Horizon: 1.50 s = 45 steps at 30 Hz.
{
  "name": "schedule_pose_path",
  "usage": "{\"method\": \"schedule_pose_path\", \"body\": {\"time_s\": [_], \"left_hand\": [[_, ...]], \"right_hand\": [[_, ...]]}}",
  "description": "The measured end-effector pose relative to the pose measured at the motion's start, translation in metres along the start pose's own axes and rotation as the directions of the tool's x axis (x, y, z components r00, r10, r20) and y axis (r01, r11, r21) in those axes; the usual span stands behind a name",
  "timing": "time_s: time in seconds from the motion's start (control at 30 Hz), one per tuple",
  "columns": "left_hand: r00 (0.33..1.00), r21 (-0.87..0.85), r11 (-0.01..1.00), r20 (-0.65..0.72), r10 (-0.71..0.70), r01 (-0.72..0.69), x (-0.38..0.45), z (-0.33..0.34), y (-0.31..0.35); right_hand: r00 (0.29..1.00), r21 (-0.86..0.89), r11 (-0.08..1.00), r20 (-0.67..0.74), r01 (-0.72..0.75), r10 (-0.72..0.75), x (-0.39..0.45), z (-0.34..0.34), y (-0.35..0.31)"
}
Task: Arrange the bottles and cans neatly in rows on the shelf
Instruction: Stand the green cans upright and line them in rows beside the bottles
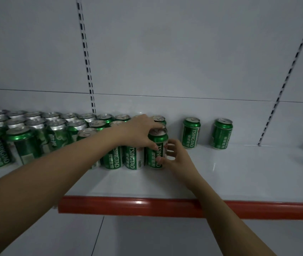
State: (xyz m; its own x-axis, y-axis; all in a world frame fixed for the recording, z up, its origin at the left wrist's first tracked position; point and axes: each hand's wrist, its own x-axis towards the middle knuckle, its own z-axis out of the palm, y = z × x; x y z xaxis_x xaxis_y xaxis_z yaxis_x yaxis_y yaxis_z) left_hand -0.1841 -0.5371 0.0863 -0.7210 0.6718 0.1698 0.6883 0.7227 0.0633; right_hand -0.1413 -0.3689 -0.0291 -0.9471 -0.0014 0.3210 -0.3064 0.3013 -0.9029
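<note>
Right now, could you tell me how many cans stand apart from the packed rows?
2: one can right of the hands, another can further right, both against the back panel.

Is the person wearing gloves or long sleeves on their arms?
No gloves. Both hands, the left hand and the right hand, are bare, with no rings or watch showing. Both forearms are bare too; only a pale bit of cloth shows by the left arm at the bottom corner.

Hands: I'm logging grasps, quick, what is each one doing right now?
Left hand: grips the front can from above.
Right hand: fingers curled on the same can's side.
</note>
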Motion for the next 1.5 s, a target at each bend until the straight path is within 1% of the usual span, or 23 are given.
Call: {"method": "schedule_pose_path", "body": {"time_s": [0.1,0.27,0.4,0.53,0.6,0.67,0.73,0.8,0.87,1.07,1.23,1.33,1.4,1.5], "left_hand": [[1.000,-0.025,1.000,-0.001,0.004,-0.004,0.003,0.011,-0.007],[1.000,-0.179,0.984,-0.023,-0.005,0.001,0.001,0.020,-0.014],[0.999,-0.166,0.986,-0.024,0.027,-0.031,0.002,0.021,-0.015],[1.000,-0.155,0.988,-0.005,0.017,-0.018,0.002,0.020,-0.016],[1.000,-0.148,0.989,-0.010,0.000,-0.002,0.002,0.018,-0.014],[0.998,-0.147,0.989,-0.054,-0.024,0.016,0.002,0.014,-0.007],[0.990,-0.143,0.989,-0.129,-0.054,0.035,0.004,0.011,0.003],[0.972,-0.153,0.987,-0.221,-0.084,0.051,0.006,0.009,0.015],[0.957,-0.175,0.983,-0.271,-0.107,0.060,0.009,0.008,0.028],[0.936,-0.246,0.962,-0.295,-0.194,0.122,0.027,0.012,0.076],[0.902,-0.431,0.881,-0.276,-0.333,0.193,0.048,0.027,0.115],[0.868,-0.560,0.802,-0.272,-0.416,0.209,0.061,0.045,0.127],[0.821,-0.653,0.730,-0.292,-0.490,0.204,0.070,0.058,0.131],[0.725,-0.764,0.616,-0.312,-0.614,0.192,0.092,0.076,0.127]], "right_hand": [[0.999,-0.010,1.000,-0.033,-0.005,0.005,-0.003,0.003,0.004],[0.999,-0.075,0.997,-0.050,0.019,-0.022,-0.002,0.007,0.008],[0.998,-0.087,0.996,-0.049,0.026,-0.030,-0.003,0.008,0.011],[1.000,-0.094,0.995,-0.006,0.026,-0.027,-0.002,0.003,0.011],[1.000,-0.110,0.994,-0.001,-0.016,0.016,-0.003,-0.004,0.010],[0.996,-0.094,0.993,-0.047,-0.077,0.073,-0.004,-0.013,0.006],[0.988,-0.085,0.992,-0.135,-0.091,0.079,-0.003,-0.026,0.001],[0.981,-0.107,0.990,-0.182,-0.088,0.067,-0.001,-0.043,-0.008],[0.984,-0.138,0.988,-0.170,-0.071,0.047,-0.002,-0.061,-0.020],[0.992,-0.271,0.962,-0.124,-0.022,-0.012,-0.006,-0.111,-0.038],[0.997,-0.271,0.961,-0.077,-0.052,0.032,-0.009,-0.143,-0.028],[0.995,-0.259,0.961,-0.051,-0.096,0.086,-0.011,-0.154,-0.014],[0.992,-0.266,0.955,-0.029,-0.129,0.125,-0.009,-0.158,0.000],[0.987,-0.278,0.947,-0.008,-0.158,0.162,0.005,-0.160,0.013]]}}
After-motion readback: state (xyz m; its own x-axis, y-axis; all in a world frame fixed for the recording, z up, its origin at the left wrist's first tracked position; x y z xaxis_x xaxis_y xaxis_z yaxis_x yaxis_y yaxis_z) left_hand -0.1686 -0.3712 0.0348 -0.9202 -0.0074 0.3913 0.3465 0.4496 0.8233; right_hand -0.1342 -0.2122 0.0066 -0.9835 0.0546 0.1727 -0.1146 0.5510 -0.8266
